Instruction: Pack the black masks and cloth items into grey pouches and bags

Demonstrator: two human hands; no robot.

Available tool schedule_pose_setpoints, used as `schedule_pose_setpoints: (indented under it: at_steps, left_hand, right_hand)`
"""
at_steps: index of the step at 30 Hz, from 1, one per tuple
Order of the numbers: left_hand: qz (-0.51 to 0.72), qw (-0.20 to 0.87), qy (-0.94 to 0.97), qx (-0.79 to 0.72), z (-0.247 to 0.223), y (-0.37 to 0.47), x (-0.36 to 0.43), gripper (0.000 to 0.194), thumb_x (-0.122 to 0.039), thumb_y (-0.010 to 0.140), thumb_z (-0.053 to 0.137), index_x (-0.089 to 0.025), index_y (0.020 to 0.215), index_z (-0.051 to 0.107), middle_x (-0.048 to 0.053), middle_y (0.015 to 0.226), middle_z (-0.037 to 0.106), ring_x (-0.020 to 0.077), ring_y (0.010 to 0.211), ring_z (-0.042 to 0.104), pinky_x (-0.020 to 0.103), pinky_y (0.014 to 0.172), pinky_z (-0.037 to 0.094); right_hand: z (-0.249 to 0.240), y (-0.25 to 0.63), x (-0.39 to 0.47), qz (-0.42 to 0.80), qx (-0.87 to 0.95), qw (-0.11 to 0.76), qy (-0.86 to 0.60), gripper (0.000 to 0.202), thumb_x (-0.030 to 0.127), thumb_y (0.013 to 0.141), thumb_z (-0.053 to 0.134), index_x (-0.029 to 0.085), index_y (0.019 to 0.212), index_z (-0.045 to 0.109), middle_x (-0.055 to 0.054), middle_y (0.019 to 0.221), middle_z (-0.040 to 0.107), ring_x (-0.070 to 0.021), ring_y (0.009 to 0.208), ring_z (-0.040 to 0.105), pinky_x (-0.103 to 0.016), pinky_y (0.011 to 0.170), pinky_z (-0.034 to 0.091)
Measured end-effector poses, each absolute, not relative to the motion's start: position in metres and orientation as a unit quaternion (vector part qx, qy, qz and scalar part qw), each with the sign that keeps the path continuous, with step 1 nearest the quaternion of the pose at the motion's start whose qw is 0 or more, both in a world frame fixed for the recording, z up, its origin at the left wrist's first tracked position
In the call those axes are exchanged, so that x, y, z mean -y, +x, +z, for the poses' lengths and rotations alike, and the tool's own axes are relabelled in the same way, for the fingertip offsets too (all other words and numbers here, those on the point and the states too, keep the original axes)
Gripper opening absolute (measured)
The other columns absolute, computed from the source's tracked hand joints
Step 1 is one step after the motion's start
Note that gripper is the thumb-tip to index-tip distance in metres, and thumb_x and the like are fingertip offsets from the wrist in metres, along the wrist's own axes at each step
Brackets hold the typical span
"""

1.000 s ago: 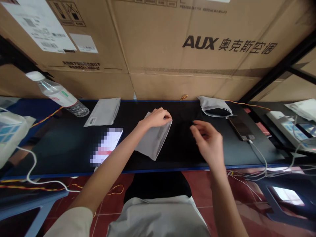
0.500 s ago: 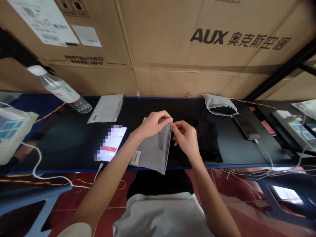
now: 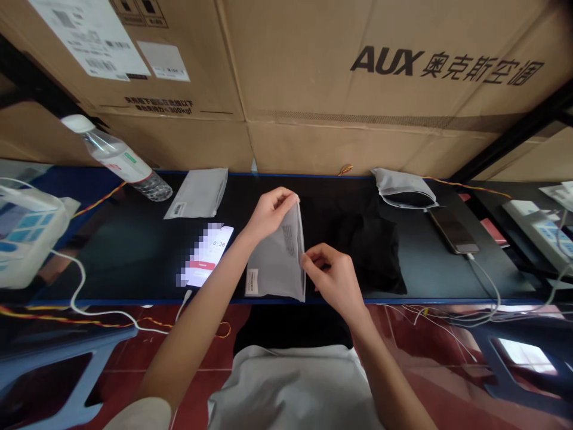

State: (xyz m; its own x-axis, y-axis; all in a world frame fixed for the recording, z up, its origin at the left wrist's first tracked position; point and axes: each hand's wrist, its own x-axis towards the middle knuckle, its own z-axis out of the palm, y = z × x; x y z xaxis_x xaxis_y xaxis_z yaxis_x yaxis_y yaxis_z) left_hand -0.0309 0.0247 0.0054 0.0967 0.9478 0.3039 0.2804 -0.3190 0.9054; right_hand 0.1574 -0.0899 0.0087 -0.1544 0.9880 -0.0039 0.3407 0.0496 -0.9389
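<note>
A frosted zip bag [image 3: 275, 266] with a small white label lies in front of me, its zip edge facing right. My left hand [image 3: 272, 212] pinches the far corner of that edge. Partway down the same edge, the thumb and fingers of my right hand [image 3: 331, 278] are closed on the zip; a slider, if there is one, is hidden under them. Just right of the bag lies a folded black cloth [image 3: 373, 254]. Behind my left forearm a second frosted zip bag [image 3: 199, 192] lies flat. At the back right, another zip bag [image 3: 405, 188] gapes, with something black inside.
A lit phone [image 3: 208, 257] lies left of my forearm, and a dark phone [image 3: 452, 230] charges at the right. A water bottle [image 3: 123, 158] leans at the back left. Power strips [image 3: 31, 233] and cables flank the black table [image 3: 120, 257]. A large cardboard box [image 3: 313, 65] stands behind.
My right hand has slid along the zip edge from the far corner toward me. My left hand keeps its pinch at the far corner, and the bag's edge is now straighter.
</note>
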Motion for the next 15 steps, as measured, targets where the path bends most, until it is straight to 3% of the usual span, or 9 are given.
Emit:
schedule_pose_setpoints:
  at_steps: [7, 15]
  left_hand:
    - [0.499, 0.336, 0.631, -0.491, -0.013, -0.034, -0.039, 0.034, -0.051, 0.092, 0.065, -0.018, 0.09, 0.069, 0.006, 0.091, 0.074, 0.0186, 0.086, 0.067, 0.03, 0.08, 0.052]
    - [0.46, 0.292, 0.669, -0.506, -0.023, -0.026, -0.042, 0.028, -0.044, 0.097, 0.056, -0.019, 0.092, 0.067, 0.006, 0.091, 0.072, 0.0201, 0.087, 0.065, 0.033, 0.081, 0.052]
  right_hand:
    - [0.003, 0.172, 0.128, 0.462, 0.618, 0.327, -0.546, 0.015, 0.031, 0.09, 0.065, 0.02, 0.079, 0.068, 0.001, 0.073, 0.069, -0.011, 0.061, 0.06, -0.022, 0.056, 0.043]
    - [-0.005, 0.175, 0.134, 0.47, 0.611, 0.315, -0.554, 0.014, 0.03, 0.09, 0.065, 0.02, 0.079, 0.066, 0.002, 0.074, 0.07, -0.0113, 0.062, 0.061, -0.023, 0.059, 0.044]
